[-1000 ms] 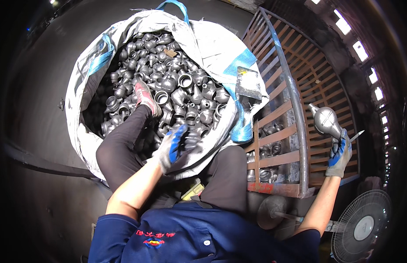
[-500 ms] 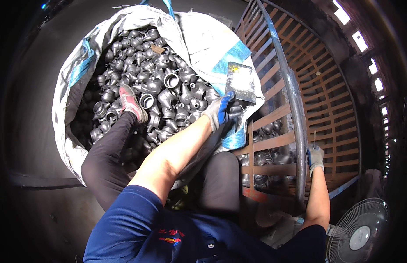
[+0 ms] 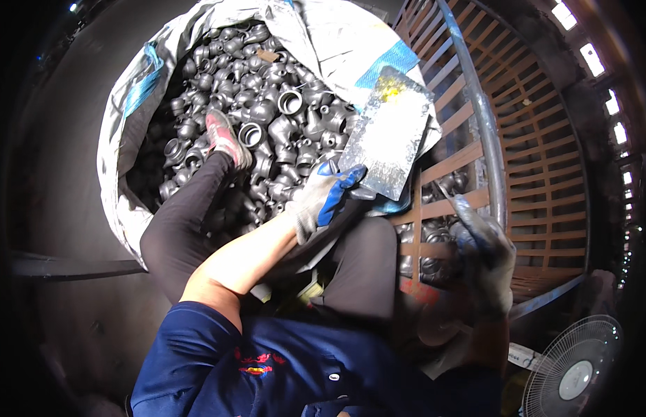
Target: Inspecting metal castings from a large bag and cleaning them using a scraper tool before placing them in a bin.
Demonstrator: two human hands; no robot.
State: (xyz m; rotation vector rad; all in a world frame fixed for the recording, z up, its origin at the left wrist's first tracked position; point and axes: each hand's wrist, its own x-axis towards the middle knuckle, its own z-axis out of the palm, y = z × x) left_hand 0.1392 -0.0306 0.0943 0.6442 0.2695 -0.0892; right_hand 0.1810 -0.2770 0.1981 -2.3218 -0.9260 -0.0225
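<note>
My left hand (image 3: 323, 198), in a grey and blue work glove, grips the lower edge of a flat rectangular plate (image 3: 389, 139). The plate is tilted and glares white, with a yellow smear near its far end. Just right of it is my right hand (image 3: 486, 254), also gloved, closed round a thin stick-like tool (image 3: 442, 190) whose exact kind is unclear. Below the plate and to its left, many dark grey metal pipe fittings (image 3: 267, 111) fill a large white woven bulk bag (image 3: 114, 181) with blue straps.
One shoed foot (image 3: 225, 139) rests on the fittings. Right of the bag stands a slatted metal crate (image 3: 538, 167) with a blue-grey rail (image 3: 486, 132) and more fittings (image 3: 434, 243) inside. A fan (image 3: 575, 379) is at the lower right. A brown scrap (image 3: 267, 55) lies among the fittings.
My right hand has come from over the crate's far side, across the rail, toward the plate. My left hand has drawn the plate nearer and turned its face up. The view has shifted slightly.
</note>
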